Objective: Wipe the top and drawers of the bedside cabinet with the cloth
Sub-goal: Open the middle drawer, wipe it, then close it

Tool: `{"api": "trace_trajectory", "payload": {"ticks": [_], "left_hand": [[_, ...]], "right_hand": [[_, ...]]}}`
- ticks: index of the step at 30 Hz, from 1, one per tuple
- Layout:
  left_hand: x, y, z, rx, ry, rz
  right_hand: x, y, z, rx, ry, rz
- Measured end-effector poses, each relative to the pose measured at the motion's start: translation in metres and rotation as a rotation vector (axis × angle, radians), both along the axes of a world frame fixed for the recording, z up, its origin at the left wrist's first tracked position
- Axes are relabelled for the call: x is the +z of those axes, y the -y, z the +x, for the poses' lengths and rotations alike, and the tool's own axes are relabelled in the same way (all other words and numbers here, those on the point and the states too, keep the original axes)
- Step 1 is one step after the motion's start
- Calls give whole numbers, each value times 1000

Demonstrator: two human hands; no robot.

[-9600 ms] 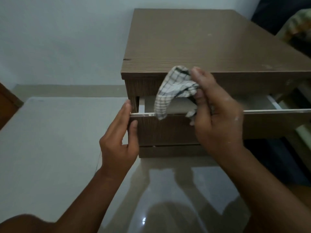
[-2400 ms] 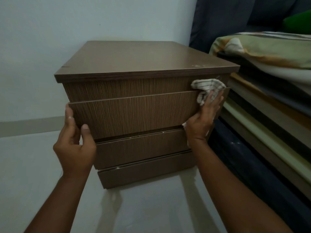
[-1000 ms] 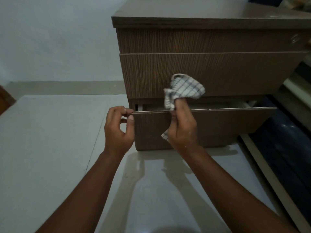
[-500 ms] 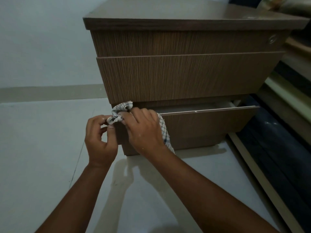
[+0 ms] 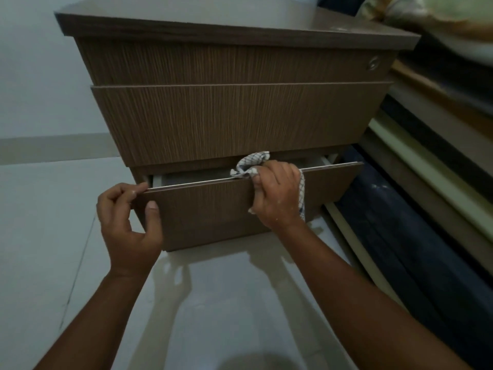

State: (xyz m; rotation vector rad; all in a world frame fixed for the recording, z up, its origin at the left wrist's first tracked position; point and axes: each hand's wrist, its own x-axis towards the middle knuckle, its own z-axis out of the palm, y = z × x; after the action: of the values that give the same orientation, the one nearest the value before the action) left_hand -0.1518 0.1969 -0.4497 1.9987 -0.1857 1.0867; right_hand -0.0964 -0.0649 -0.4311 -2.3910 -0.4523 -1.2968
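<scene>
The brown wood-grain bedside cabinet [image 5: 234, 62] fills the upper middle of the head view. Its upper drawer [image 5: 234, 121] is closed. Its bottom drawer [image 5: 208, 209] is pulled partly out. My left hand [image 5: 128, 222] pinches the left end of the bottom drawer's front panel, fingers on the top edge and thumb on the face. My right hand [image 5: 277, 193] grips the white checked cloth [image 5: 250, 164] and presses it over the top edge of that drawer front, right of the middle. Part of the cloth hangs below my palm.
A bed frame and dark mattress side [image 5: 426, 236] run close along the cabinet's right. Bedding [image 5: 440, 25] hangs at the top right. A small round lock [image 5: 372, 62] sits on the cabinet's top right front. Pale glossy floor tiles [image 5: 213, 316] lie under my arms, a white wall [image 5: 40, 76] behind.
My right hand has slid the cloth along the bottom drawer's top edge from the left corner to right of the middle. My left hand keeps hold of the drawer's left end.
</scene>
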Motion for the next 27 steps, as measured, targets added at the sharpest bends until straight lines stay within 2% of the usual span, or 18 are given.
{"api": "trace_trajectory", "payload": {"ticks": [6, 13, 15, 19, 23, 27], "left_hand": [[-1, -4, 3, -1, 48, 79], [0, -2, 3, -13, 63, 61], [0, -2, 4, -16, 50, 58], [3, -2, 0, -34, 48, 35], [7, -1, -1, -42, 51, 25], [6, 2, -1, -2, 20, -50]], "right_hand": [[7, 70, 6, -77, -57, 0], [17, 141, 7, -183, -183, 76], [18, 153, 9, -239, -203, 217], [20, 160, 12, -426, -131, 718], [39, 131, 8, -353, 33, 802], [59, 72, -2, -122, 113, 695]]}}
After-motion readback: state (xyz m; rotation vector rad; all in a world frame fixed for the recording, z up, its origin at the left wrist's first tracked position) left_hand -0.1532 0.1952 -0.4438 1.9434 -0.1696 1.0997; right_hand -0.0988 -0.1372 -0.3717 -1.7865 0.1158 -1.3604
